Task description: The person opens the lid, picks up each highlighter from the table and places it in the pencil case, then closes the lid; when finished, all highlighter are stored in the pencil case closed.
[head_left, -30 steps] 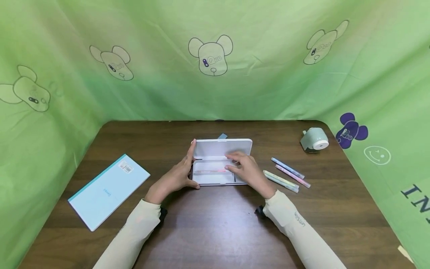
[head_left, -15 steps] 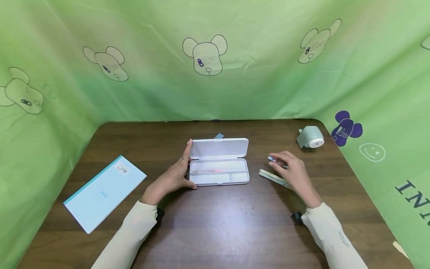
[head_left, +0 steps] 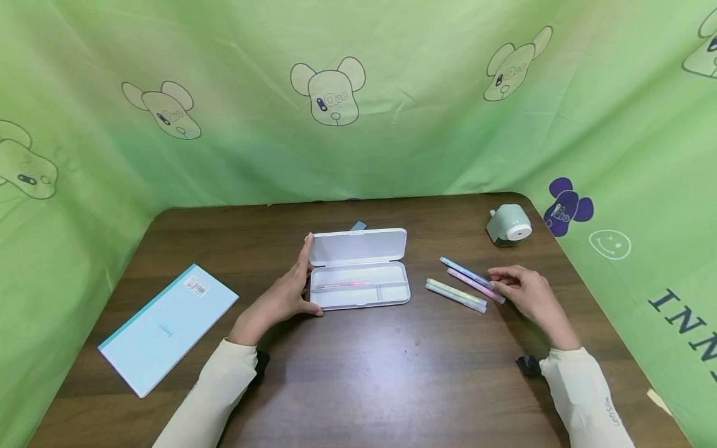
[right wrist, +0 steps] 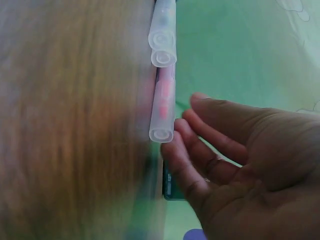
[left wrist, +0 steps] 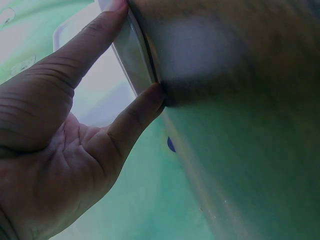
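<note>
A white pencil case (head_left: 357,246) stands with its lid raised. My left hand (head_left: 277,302) holds its left end, thumb at the front edge and a finger up at the lid's corner. Inside the case lies a thin reddish stick (head_left: 353,285) along the divider. To the right, my right hand (head_left: 529,294) reaches the near ends of a blue marker (head_left: 463,269) and a pink marker (head_left: 473,284). In the right wrist view its loosely bent fingers are right beside the clear cap of the pink marker (right wrist: 162,105). Two pale yellow-green markers (head_left: 455,295) lie together closer to the case.
A light blue notebook (head_left: 168,330) lies at the left of the wooden table. A grey-green pencil sharpener (head_left: 506,223) stands at the back right. Behind the case's lid a small blue-grey piece (head_left: 358,226) shows. Green printed cloth (head_left: 235,155) hangs around the table.
My right hand has left the case and moved right to the markers, passing over the blue and pink ones. The left hand stays on the case. The head view has shifted slightly.
</note>
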The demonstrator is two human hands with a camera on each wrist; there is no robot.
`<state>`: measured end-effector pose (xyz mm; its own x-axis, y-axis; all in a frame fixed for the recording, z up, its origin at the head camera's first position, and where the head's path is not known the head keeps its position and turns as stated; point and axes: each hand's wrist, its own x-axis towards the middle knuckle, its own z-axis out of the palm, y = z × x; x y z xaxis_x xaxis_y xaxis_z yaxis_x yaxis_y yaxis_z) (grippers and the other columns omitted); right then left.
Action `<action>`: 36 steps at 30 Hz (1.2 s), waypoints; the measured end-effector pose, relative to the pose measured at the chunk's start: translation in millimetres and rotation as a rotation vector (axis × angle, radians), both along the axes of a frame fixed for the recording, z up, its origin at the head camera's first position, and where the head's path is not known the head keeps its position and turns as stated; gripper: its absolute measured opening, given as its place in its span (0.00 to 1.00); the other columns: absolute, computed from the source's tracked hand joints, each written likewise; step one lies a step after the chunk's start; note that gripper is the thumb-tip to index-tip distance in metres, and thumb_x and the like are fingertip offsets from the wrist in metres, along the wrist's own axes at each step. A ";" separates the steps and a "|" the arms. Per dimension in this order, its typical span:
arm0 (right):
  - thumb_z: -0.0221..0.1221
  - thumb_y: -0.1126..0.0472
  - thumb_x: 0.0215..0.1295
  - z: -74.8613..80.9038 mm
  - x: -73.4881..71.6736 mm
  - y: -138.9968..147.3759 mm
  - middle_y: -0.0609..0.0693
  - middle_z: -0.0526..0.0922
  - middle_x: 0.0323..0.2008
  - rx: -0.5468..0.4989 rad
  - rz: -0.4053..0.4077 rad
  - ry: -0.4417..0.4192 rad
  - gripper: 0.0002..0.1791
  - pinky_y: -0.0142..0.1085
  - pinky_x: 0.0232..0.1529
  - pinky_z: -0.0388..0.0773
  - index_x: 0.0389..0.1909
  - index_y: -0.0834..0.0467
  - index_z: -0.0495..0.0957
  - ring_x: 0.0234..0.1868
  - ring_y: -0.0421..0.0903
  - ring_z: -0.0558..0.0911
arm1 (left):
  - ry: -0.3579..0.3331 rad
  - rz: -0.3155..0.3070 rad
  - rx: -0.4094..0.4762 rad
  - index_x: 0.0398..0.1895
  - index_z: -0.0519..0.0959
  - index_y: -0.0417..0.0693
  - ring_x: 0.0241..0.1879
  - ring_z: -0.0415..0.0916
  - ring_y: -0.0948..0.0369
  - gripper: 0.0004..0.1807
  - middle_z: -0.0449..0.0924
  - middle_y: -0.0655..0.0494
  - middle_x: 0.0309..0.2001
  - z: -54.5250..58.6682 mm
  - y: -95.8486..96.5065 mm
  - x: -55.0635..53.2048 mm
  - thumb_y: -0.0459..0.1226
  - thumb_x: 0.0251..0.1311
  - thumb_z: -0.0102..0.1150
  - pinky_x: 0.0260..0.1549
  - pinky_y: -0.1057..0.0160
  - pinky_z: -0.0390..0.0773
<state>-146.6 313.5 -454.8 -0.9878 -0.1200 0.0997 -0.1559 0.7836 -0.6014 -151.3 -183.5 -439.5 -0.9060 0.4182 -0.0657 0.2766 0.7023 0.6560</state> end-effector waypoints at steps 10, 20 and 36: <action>0.68 0.67 0.74 -0.6 -2.1 0.7 0.70 0.86 0.52 0.050 -0.011 -0.069 0.12 0.37 0.39 0.80 0.53 0.69 0.87 0.46 0.59 0.87 | -0.019 0.000 0.007 0.86 0.14 0.59 0.70 0.70 0.40 0.86 0.64 0.28 0.76 1.8 0.6 -0.7 0.32 0.53 0.86 0.59 0.39 0.77; 0.69 0.69 0.71 -3.9 -3.2 -4.9 0.67 0.87 0.44 0.084 0.002 -0.005 0.07 0.48 0.40 0.79 0.45 0.69 0.90 0.40 0.57 0.85 | 0.021 -0.021 0.024 0.86 0.16 0.57 0.69 0.71 0.38 0.86 0.62 0.25 0.76 -6.8 -2.0 -3.8 0.33 0.52 0.87 0.59 0.38 0.77; 0.69 0.74 0.70 -5.5 -10.1 -39.4 0.60 0.88 0.43 -0.212 0.103 0.202 0.06 0.16 0.42 0.75 0.45 0.65 0.91 0.40 0.23 0.79 | -0.019 0.004 0.026 0.86 0.15 0.61 0.72 0.69 0.40 0.86 0.55 0.28 0.81 -2.0 -0.6 0.3 0.33 0.54 0.86 0.58 0.39 0.78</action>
